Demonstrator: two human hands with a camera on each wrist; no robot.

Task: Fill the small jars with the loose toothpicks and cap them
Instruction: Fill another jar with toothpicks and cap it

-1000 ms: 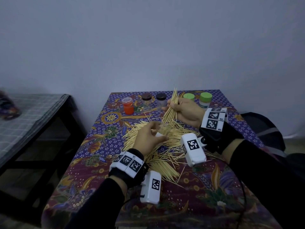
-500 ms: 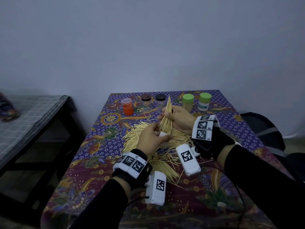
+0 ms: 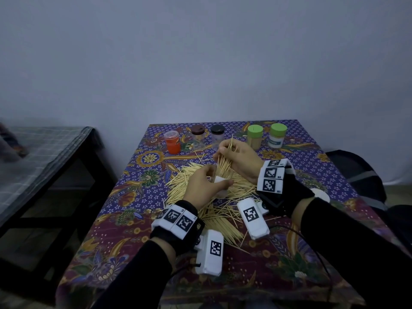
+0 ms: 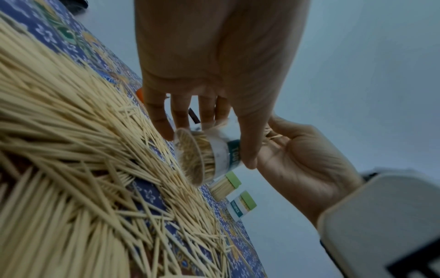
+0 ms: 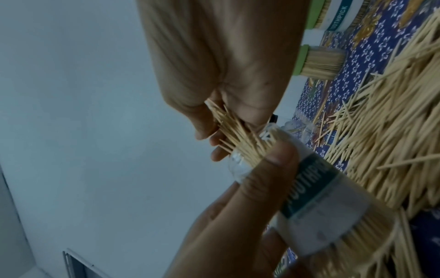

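Head view first: my left hand point(image 3: 204, 186) grips the jar point(image 3: 220, 186) over the toothpick pile point(image 3: 214, 210) at table point(image 3: 138, 246) centre; capped jars point(image 3: 255, 137) stand at twelve o'clock. Left wrist: fingers wrap the labelled jar. Right wrist: my right hand point(image 5: 228, 79) pinches a toothpick bundle point(image 5: 238, 135) entering its mouth.

From the head view my left hand point(image 3: 201, 186) covers most of the jar point(image 3: 220, 186), so I can't see its mouth. The far-left object on the side table point(image 3: 12, 144) is blurred and cut off.
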